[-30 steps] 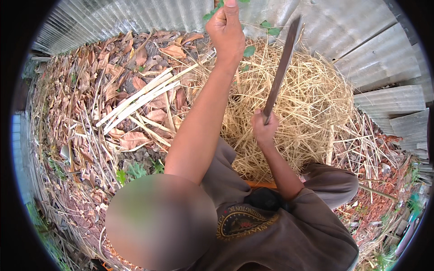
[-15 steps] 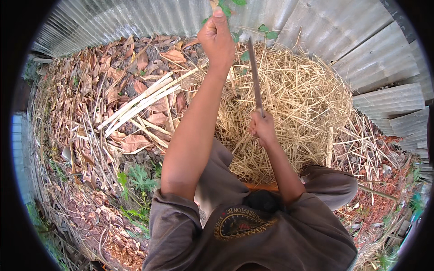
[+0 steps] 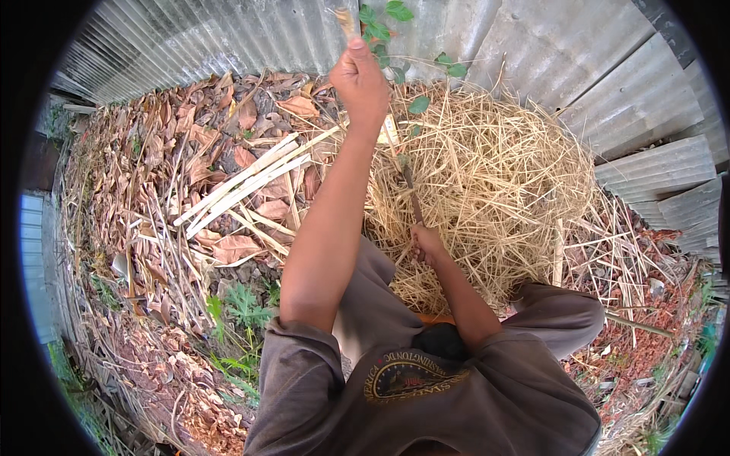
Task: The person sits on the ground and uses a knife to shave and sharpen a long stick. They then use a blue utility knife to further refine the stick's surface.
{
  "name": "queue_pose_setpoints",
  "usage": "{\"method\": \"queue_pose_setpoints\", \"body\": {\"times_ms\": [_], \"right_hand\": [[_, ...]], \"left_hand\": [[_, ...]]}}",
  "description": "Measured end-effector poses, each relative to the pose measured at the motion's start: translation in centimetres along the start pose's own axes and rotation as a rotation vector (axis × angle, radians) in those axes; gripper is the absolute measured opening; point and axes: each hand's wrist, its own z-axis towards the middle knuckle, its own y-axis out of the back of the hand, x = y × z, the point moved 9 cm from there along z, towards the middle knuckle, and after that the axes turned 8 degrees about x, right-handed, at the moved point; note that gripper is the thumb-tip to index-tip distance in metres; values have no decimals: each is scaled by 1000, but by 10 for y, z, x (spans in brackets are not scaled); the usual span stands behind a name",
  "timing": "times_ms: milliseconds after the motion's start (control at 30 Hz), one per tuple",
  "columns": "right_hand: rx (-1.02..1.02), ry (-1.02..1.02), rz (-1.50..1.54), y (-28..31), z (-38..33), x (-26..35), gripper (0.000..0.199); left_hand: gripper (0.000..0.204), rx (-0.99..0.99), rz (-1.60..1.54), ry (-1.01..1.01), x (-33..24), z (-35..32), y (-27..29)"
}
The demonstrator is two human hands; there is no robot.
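At twelve o'clock, against the metal wall (image 3: 228, 38), our left hand (image 3: 361, 80) grips a leafy stem (image 3: 348, 21); our right hand (image 3: 427, 242), fingers closed, holds a knife (image 3: 411, 194) over the straw (image 3: 494, 167).

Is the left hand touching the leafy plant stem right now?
Touching. The head view shows the left hand fisted around the stem, with the stalk and green leaves sticking out above the fingers.

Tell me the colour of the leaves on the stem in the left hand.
Green leaves on the stem held up by the left hand; the head view shows them.
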Motion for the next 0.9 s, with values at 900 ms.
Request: {"method": "queue_pose_setpoints", "body": {"times_ms": [900], "right_hand": [[13, 449, 57, 23, -111, 84, 20]], "left_hand": [[64, 140, -254, 335, -5, -13, -35]]}}
